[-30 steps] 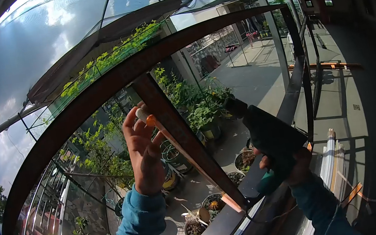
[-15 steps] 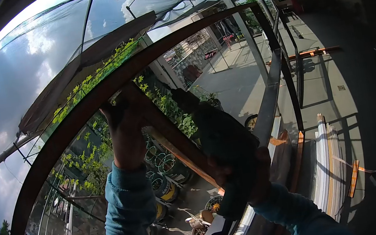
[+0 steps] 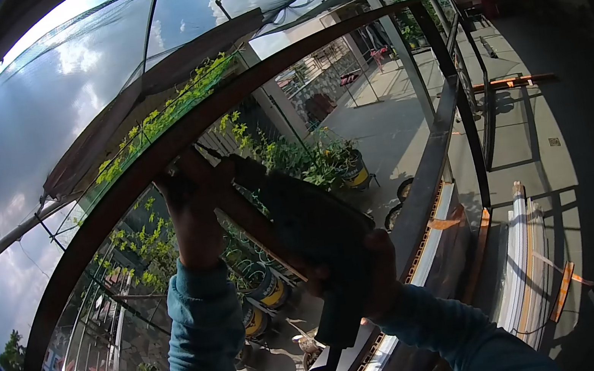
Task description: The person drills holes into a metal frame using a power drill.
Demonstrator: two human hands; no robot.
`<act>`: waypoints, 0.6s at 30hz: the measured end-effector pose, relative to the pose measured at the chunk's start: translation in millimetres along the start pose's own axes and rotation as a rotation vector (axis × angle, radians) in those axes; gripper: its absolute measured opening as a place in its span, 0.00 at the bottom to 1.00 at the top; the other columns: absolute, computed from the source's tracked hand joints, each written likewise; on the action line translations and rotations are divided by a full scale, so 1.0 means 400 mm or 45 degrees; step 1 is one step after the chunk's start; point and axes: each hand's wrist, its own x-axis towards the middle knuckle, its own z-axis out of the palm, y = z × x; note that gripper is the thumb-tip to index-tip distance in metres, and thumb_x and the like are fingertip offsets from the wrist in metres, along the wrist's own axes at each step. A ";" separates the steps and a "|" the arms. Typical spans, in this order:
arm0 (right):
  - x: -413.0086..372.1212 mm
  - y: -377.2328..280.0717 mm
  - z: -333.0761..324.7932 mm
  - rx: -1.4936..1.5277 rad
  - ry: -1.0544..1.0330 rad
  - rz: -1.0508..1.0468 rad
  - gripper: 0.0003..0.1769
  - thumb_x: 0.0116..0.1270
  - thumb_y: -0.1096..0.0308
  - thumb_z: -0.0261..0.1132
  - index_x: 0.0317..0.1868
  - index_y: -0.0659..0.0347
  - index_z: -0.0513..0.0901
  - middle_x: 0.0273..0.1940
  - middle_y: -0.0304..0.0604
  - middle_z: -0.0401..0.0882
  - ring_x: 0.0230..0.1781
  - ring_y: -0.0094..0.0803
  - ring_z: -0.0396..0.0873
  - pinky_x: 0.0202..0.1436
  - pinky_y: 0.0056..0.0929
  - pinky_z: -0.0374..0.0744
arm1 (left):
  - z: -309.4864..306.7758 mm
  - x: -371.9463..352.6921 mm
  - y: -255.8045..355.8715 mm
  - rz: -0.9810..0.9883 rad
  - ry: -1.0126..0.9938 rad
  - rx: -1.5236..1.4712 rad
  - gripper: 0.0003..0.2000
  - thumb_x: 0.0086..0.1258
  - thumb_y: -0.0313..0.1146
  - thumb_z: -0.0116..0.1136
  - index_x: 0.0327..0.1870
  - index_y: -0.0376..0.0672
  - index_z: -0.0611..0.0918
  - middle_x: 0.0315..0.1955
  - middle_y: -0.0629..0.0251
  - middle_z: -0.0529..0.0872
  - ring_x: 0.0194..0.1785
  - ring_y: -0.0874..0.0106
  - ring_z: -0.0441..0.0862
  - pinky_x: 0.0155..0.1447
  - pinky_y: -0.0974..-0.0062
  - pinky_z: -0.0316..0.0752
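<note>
A power drill (image 3: 321, 216), dark against the light, is gripped in my right hand (image 3: 379, 269). Its chuck and thin bit point up and left, with the bit tip close to the top of a brown crossbar (image 3: 261, 225). That bar meets a large dark frame (image 3: 278, 59), which looks curved in this view. My left hand (image 3: 193, 220) is closed around the crossbar just below the joint, its fingers mostly in shadow. The drill's cord hangs from the bottom of its handle.
Potted plants (image 3: 270, 289) stand on the floor beyond the frame, with leafy vines (image 3: 171, 112) behind. Long white strips (image 3: 515, 260) lie on the floor at right, beside orange-brown pieces (image 3: 563, 291). A metal post (image 3: 400, 55) rises behind the frame.
The drill has moved left and its bit has come up to the crossbar near the joint. My left hand stays on the crossbar. The whole view has shifted slightly.
</note>
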 end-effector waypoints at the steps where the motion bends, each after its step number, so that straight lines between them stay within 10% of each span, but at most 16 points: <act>1: -0.001 -0.001 -0.001 0.006 0.021 0.008 0.42 0.55 0.45 0.60 0.67 0.58 0.64 0.56 0.56 0.71 0.39 0.34 0.74 0.44 0.33 0.77 | -0.005 0.003 -0.003 0.001 0.008 0.006 0.33 0.66 0.28 0.57 0.71 0.51 0.56 0.43 0.69 0.75 0.44 0.74 0.77 0.48 0.74 0.74; 10: -0.006 -0.012 -0.018 0.051 0.028 0.053 0.43 0.57 0.44 0.60 0.67 0.61 0.63 0.56 0.58 0.70 0.38 0.32 0.74 0.43 0.31 0.77 | -0.004 -0.007 0.002 -0.010 0.021 0.006 0.23 0.69 0.28 0.53 0.63 0.47 0.64 0.45 0.67 0.76 0.47 0.74 0.77 0.49 0.75 0.74; 15: -0.055 -0.083 -0.018 -0.035 -0.085 0.024 0.47 0.57 0.45 0.63 0.69 0.66 0.57 0.56 0.65 0.67 0.39 0.33 0.74 0.42 0.34 0.76 | -0.006 -0.230 -0.108 -0.551 -0.074 -0.066 0.52 0.43 0.37 0.79 0.69 0.49 0.53 0.52 0.62 0.74 0.54 0.69 0.76 0.57 0.65 0.76; 18: -0.139 -0.152 -0.011 -0.069 -0.093 -0.054 0.48 0.58 0.43 0.64 0.69 0.68 0.57 0.57 0.66 0.67 0.40 0.33 0.75 0.42 0.34 0.75 | 0.031 -0.487 -0.227 -0.937 -0.408 0.088 0.45 0.42 0.28 0.78 0.63 0.43 0.61 0.50 0.64 0.75 0.55 0.67 0.77 0.58 0.63 0.77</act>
